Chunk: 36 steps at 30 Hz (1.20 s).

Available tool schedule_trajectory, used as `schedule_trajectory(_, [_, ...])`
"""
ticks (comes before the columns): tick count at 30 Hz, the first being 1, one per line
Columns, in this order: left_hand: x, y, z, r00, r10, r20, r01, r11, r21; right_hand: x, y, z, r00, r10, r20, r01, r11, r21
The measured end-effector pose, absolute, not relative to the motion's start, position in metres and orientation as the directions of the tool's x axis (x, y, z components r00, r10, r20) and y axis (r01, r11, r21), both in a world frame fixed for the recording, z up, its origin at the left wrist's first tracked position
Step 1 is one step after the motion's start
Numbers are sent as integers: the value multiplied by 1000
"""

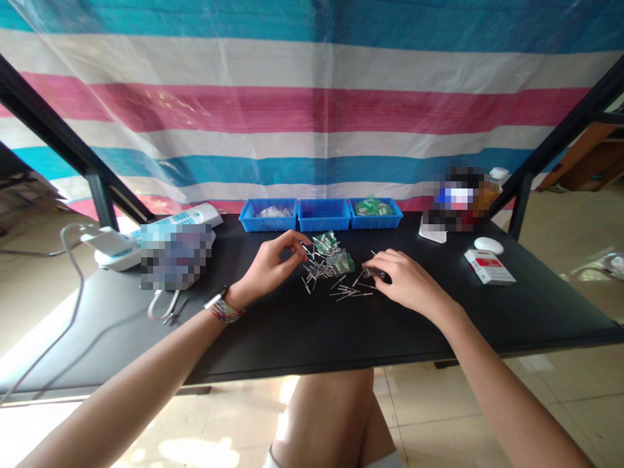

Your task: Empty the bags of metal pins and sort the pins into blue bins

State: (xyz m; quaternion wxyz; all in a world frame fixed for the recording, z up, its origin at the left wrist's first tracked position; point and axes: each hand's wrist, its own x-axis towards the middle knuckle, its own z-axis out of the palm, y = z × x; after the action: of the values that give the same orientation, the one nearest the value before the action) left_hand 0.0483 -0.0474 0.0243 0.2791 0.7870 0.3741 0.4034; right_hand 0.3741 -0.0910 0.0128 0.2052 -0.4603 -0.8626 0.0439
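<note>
Blind rivets (319, 268) with thin metal stems lie in a loose pile on the black table. Two small green-tinted plastic bags, a far bag (325, 242) and a nearer bag (342, 262), rest on and beside the pile. My left hand (275, 263) is at the pile's left edge, its thumb and forefinger curled in a pinch around something small and dark. At the right side, my right hand (402, 276) has its fingers closed on a small see-through bag (373, 272), partly hidden by them. More rivets (348, 292) are scattered between the hands.
Three blue bins line the back: the left bin (268, 224) holds clear bags, the middle bin (324, 223) stands between, and the right bin (375, 222) holds green bags. A power strip (195, 218) lies left; a small white box (489, 268) and white oval object (488, 246) lie right.
</note>
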Motion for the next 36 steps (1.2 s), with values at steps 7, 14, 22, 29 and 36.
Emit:
schedule_trajectory(7, [49,-47,20,394,786,477,396,-613,683,357,-74,17,-309,816,489,677,550,-489])
schedule_trajectory(14, [48,-43,13,441,590,677,489,-790,370,299,-30,22,-298,945,132,-95,108,-990])
schedule_trajectory(22, [43,-39,19,474,533,701,547,-802,239,276,-13,16,-436,891,125,-198,41,-979])
schedule_trajectory(29, [46,-43,19,360,659,661,492,-736,466,288,-22,7,-416,833,364,70,429,-901])
schedule_trajectory(36, [47,-39,13,168,857,487,363,-513,778,286,-35,12,-453,600,659,446,793,-415])
